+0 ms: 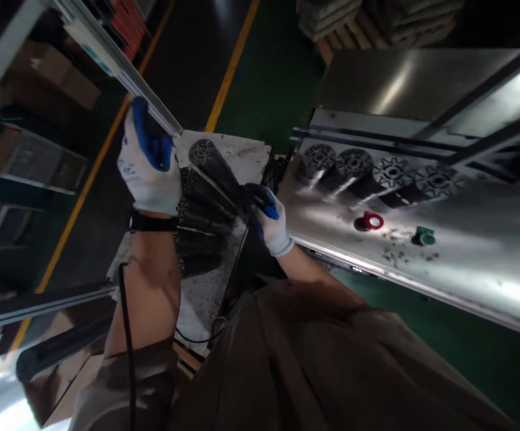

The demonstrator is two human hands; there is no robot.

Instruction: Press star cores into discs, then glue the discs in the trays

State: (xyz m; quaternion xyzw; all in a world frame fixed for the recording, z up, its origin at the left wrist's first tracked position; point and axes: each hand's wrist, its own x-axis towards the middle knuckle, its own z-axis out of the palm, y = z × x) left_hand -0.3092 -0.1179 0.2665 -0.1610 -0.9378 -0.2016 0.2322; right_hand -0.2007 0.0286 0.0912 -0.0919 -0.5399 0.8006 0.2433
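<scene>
We see a green floor (277, 78) with a yellow line (231, 66), and at the top a wooden pallet (335, 39) under stacked sheets. The largest thing is a steel worktop (466, 287) on the right side. Beside it lies a dusty grey board (246, 158), and on this board several dark toothed cylinders (201, 224) lie side by side. 1 more dark toothed cylinder (219, 176) lies across the upper part of the board, and our right hand (271, 224), in a white glove with blue coating, is clenched around its end. Our left hand (148, 161), with a black wristband (152, 222), is raised just beside the board, and we cannot tell if its fingers (152, 146) are released or clenched. On the steel stand 4 dark toothed parts (353, 163), a red cap (373, 220) and a green cap (426, 237), near small dark crumbs (394, 252).
</scene>
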